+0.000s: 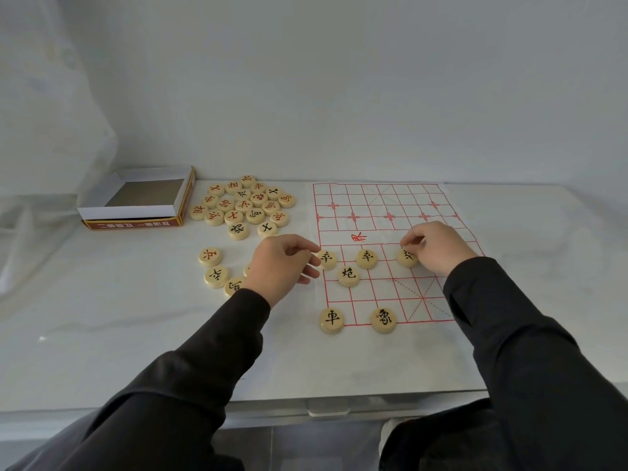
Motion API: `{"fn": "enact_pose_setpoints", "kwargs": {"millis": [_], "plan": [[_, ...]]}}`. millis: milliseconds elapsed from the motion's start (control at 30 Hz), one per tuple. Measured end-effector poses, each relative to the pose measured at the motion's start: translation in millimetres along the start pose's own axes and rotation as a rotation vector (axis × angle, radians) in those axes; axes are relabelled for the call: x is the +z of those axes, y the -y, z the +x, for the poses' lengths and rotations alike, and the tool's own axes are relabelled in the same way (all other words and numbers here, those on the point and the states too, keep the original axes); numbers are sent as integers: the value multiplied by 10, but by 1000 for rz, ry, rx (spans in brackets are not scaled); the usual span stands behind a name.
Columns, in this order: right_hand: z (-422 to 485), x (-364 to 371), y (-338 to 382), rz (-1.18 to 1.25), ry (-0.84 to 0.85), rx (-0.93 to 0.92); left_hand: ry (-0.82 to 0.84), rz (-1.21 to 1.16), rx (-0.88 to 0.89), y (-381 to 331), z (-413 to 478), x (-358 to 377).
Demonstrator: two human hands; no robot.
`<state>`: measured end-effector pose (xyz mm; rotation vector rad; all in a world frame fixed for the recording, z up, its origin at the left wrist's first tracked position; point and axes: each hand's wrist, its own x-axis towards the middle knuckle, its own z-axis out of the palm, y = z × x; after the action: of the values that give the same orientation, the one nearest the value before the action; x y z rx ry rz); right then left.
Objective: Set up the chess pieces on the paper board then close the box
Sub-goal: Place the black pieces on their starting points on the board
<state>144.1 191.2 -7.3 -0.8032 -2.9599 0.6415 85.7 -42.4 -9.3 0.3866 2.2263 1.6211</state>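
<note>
Left hand (pixel 279 263) pinches leftmost pawn (pixel 328 260); right hand (pixel 438 247), rightmost pawn (pixel 405 259).

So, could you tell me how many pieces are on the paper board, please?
6. In a row: left piece, middle piece, right piece pinched by the right hand; cannon piece below; chariot piece and elephant piece at the near edge. Others may be hidden.

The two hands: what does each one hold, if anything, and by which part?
The right hand pinches a black-marked piece by its far edge. The left hand has fingertips at the left-edge piece; whether it grips it cannot be told.
</note>
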Motion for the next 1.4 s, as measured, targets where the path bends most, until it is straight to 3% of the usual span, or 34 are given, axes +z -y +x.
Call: {"fn": "enact_pose_setpoints", "kwargs": {"millis": [200,567,933,1033,1200,1400], "plan": [[-55,-45,64,-152,113,-59,-6,21,2,9,16,-1],[-83,-32,101,-227,93,-40,-11,18,4,-20,16,-23],[-231,184,764,-222,-80,-439,25,82,-6,-121,55,-371],[-263,294,973,-227,-60,-512,19,226,14,-141,64,-558],[-325,452,1263,-234,-11,-608,-32,712,-8,-73,64,-902],[-475,735,1484,-280,84,-707,85,913,-84,-37,5,-1178]]}}
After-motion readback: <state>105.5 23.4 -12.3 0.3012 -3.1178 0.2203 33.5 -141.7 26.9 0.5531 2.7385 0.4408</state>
